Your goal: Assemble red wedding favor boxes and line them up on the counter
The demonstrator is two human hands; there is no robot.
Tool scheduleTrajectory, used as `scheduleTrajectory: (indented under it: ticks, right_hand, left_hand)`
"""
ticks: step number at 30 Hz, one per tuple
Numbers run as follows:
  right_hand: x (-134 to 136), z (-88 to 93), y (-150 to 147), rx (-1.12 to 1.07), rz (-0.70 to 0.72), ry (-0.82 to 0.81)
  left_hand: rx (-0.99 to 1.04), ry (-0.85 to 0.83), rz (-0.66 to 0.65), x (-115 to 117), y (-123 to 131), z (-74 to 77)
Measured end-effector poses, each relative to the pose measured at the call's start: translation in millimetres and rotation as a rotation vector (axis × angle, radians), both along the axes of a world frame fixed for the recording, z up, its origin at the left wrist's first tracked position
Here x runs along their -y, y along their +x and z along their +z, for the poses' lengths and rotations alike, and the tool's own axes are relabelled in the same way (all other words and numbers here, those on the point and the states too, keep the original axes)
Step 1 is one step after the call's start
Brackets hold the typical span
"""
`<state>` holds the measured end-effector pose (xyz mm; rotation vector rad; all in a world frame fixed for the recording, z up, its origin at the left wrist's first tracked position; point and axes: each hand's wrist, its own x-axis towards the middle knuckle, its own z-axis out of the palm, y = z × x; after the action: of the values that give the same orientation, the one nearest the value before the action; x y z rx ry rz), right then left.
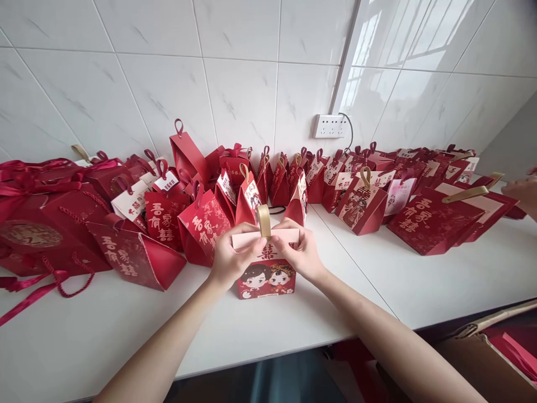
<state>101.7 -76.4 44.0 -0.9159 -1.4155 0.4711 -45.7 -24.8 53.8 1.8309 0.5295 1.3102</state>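
Observation:
Between my hands a red gift box point(267, 279) stands upright near the front of the white table, with two cartoon figures on its face. Its top edge is a pale pink flap, and a gold ribbon loop point(264, 219) rises from the middle. My left hand point(238, 253) pinches the top flap on the left, thumb beside the ribbon. From the other side my right hand point(298, 251) pinches the same flap, its thumb close to the ribbon. Just behind stand small red boxes with gold loops point(248, 202).
Rows of red gift boxes line the tiled wall, a large ribboned gift bag point(46, 235) at left. More boxes point(436, 221) stand at right, near another person's hand point(522, 193). A power strip point(331, 126) hangs on the wall. An open cardboard box point(482, 358) sits below the table's edge.

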Motion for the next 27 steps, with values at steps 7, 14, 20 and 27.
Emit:
scheduleTrajectory:
  ticks: [7, 14, 20, 27]
  right_hand:
    - [-1.5, 1.5, 1.4, 0.005, -0.022, 0.019]
    - [-5.2, 1.0, 2.8, 0.019, -0.026, 0.025]
    - [-3.9, 3.1, 0.1, -0.004, -0.086, 0.024]
    - [-2.6, 1.9, -1.0, -0.013, -0.076, 0.028]
  left_hand:
    - [-0.047, 0.026, 0.01, 0.6, -0.9, 3.7]
    - [-0.059, 0.027, 0.01, 0.5, -2.4, 3.5]
    - [-0.065, 0.012, 0.013, 1.2, -1.0, 3.1]
    - [-0.09, -0.001, 0.006, 2.4, -2.0, 5.1]
